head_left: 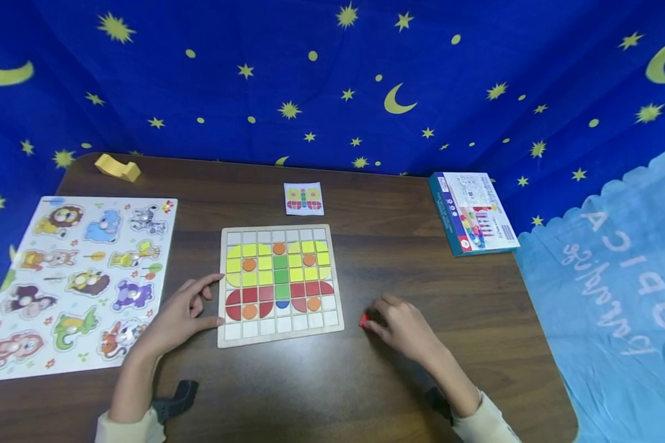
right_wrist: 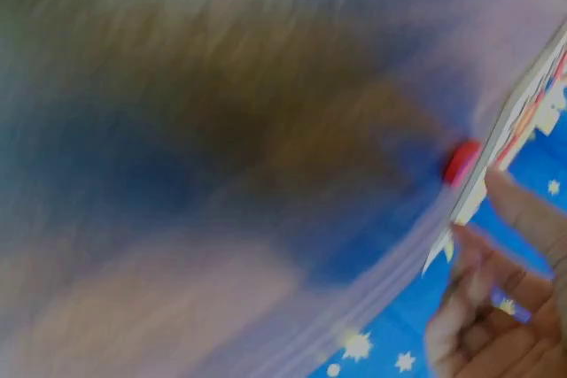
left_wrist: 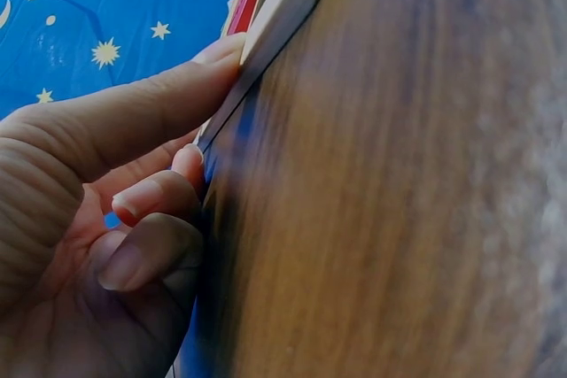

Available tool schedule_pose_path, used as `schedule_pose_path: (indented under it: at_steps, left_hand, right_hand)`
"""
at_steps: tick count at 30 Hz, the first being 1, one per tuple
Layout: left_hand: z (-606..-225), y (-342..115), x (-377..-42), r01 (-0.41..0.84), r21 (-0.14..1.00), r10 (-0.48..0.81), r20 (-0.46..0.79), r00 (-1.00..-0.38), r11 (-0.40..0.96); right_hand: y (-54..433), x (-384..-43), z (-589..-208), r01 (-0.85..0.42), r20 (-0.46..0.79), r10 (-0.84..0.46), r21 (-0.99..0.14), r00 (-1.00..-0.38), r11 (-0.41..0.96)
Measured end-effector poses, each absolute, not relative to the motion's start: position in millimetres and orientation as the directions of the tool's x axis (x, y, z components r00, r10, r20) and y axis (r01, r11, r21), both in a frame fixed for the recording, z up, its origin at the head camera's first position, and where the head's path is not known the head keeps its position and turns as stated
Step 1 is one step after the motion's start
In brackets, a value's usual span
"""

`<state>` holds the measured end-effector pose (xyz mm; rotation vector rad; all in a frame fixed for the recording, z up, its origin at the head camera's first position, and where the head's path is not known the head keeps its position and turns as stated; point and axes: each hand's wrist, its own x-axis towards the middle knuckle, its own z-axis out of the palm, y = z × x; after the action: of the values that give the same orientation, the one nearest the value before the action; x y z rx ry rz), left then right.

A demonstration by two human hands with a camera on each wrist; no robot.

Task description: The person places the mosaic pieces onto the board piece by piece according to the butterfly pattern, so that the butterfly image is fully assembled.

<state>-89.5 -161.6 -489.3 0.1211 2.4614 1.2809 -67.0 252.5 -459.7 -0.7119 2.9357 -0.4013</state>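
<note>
A square wooden board (head_left: pixel 280 339) lies on the table, its grid partly filled with yellow, green, red, orange and blue pieces in a butterfly pattern. My left hand (head_left: pixel 173 317) touches the board's left edge with thumb and index finger spread apart, the other fingers loosely bent. Right of the board, my right hand (head_left: pixel 401 326) is low over the table at a small red piece (head_left: pixel 363 320). In the right wrist view, this red piece (right_wrist: pixel 462 163) shows just beyond the thumb tip, with a gap between thumb and fingers.
Behind the board lies a butterfly pattern card (head_left: pixel 303 199). An animal puzzle board (head_left: pixel 96 271) covers the table's left side, with a yellow block (head_left: pixel 117 168) behind it. At the back right sits a toy box (head_left: pixel 474 213). Star-patterned blue cloth (head_left: pixel 288 61) hangs behind the table.
</note>
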Motion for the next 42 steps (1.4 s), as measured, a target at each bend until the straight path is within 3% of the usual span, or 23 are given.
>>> schedule_pose_path:
  at_steps: [7, 17, 34, 42]
  left_hand:
    - [-487.7, -160.8, -89.8, -0.095, 0.797, 0.231, -0.284, -0.931, 0.597]
    - [-488.8, -160.2, -90.3, -0.121, 0.790, 0.220, -0.309, -0.925, 0.601]
    - [-489.0, -160.7, -90.1, -0.106, 0.798, 0.230, -0.294, -0.928, 0.594]
    - [-490.1, -160.4, -90.2, -0.104, 0.797, 0.232, -0.294, -0.927, 0.595]
  right_hand:
    - [262.6, -72.0, -458.5, -0.510, -0.108, -0.580, -0.366, -0.808, 0.779]
    - [263.6, -73.9, -461.5, -0.561, -0.087, -0.630, -0.373, -0.772, 0.739]
    - [255.4, -78.2, -470.0, -0.620, 0.001, -0.655, -0.325, -0.756, 0.714]
    - [232.2, -89.9, -462.2, -0.632, -0.028, -0.671, -0.308, -0.741, 0.711]
